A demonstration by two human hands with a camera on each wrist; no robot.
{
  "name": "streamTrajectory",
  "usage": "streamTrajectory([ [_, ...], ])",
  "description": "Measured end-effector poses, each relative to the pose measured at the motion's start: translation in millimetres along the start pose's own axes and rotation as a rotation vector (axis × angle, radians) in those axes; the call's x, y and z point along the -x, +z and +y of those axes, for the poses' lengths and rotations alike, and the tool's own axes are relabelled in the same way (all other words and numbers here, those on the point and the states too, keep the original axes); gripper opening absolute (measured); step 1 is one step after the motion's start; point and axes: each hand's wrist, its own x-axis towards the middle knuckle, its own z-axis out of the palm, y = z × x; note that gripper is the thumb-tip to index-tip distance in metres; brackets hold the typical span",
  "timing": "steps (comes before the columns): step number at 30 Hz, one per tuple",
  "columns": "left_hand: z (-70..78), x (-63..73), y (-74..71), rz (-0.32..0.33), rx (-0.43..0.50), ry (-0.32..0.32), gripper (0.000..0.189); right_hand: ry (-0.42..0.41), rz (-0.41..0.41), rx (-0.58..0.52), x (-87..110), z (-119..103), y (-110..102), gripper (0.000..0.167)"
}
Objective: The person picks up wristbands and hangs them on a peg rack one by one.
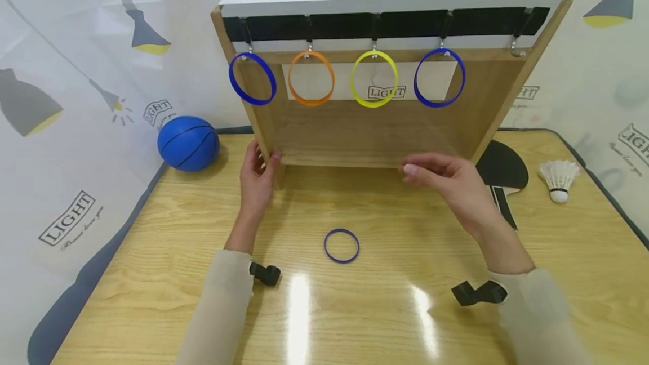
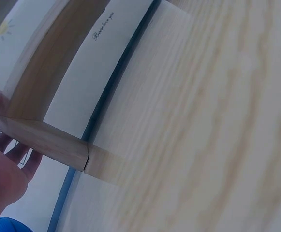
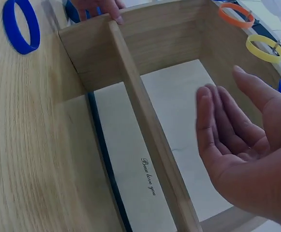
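A wooden rack (image 1: pixel 375 131) stands upright on the table with a row of hooks along its top front. From these hooks hang a blue ring (image 1: pixel 259 102), an orange ring (image 1: pixel 310 104), a yellow ring (image 1: pixel 374 105) and another blue ring (image 1: pixel 437 105). The rightmost hook (image 1: pixel 516 50) is bare. My left hand (image 1: pixel 257 179) grips the rack's left side panel low down, thumb in front and fingers behind. Near the shelf's right end, my right hand (image 1: pixel 453 187) is held with loosely bent fingers, thumb apart, and nothing in it. A loose blue ring (image 3: pixel 7 24) lies flat in front of the rack.
A blue ball (image 1: pixel 187 144) sits left of the rack. To the right are a black paddle (image 1: pixel 503 168), partly hidden behind the right hand and rack, and a white shuttlecock (image 1: pixel 559 180). Printed cloth (image 1: pixel 91 156) hangs around the wooden table (image 1: pixel 203 213).
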Motion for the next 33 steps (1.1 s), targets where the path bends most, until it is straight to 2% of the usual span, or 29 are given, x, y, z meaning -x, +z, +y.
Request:
streamTrajectory([
  [7, -0.2, -0.1, 0.0, 0.001, 0.008, -0.014, 0.047, 0.054, -0.151, 0.18, 0.2, 15, 20, 0.032],
  [12, -0.8, -0.6, 0.0, 0.003, 0.021, -0.014, 0.047, 0.066, -0.257, 0.257, 0.2, 25, 39, 0.031],
  [20, -0.7, -1.0, -1.6, 0.007, 0.017, -0.014, 0.047, 0.101, -0.377, 0.476, 5.3, 40, 70, 0.02],
  [23, 0.2, -0.5, -2.2, 0.011, 0.012, -0.019, 0.047, 0.126, -0.411, 0.526, 8.0, 43, 80, 0.018],
  [27, 0.3, -0.8, -2.0, 0.007, 0.01, -0.016, 0.047, 0.12, -0.397, 0.571, 11.2, 47, 88, 0.02],
  [33, -0.7, -1.0, -0.6, 0.002, 0.011, -0.008, 0.047, 0.14, -0.31, 0.651, 13.5, 54, 95, 0.018],
])
